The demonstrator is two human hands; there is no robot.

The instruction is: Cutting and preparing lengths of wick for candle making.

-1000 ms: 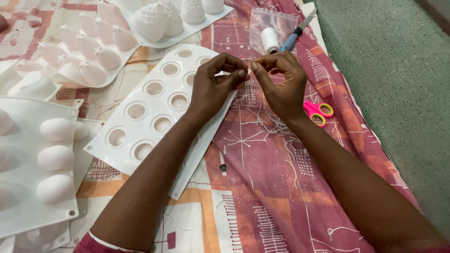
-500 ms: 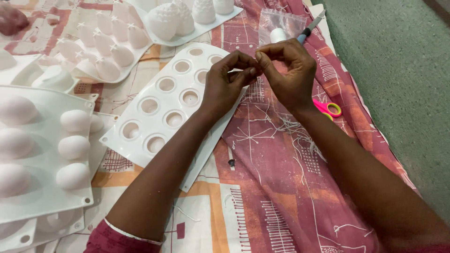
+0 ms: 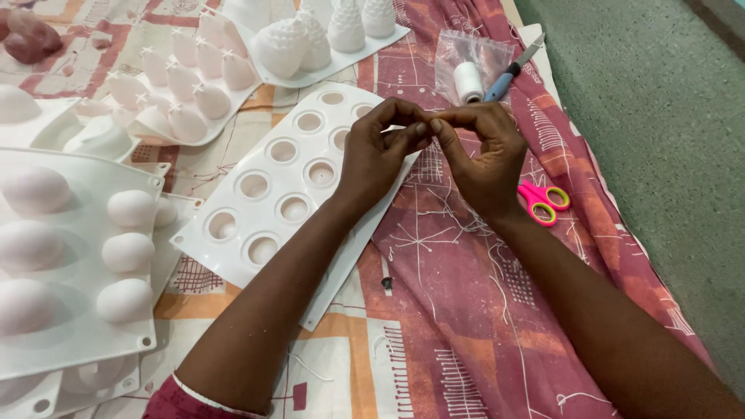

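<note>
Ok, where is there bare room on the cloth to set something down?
Bare cloth lies between the two forearms, below the hands, with only thread scraps. Another strip runs right of the pink scissors toward the green floor. The left side is crowded: the round-cavity mould, the egg mould and more moulds behind.

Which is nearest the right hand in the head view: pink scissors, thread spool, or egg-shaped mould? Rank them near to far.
From the right hand:
1. Pink scissors, on the cloth just to its right, by the wrist.
2. Thread spool, white, above the hand, on a clear bag.
3. Egg-shaped mould, far left edge, well beyond the other hand.
</note>
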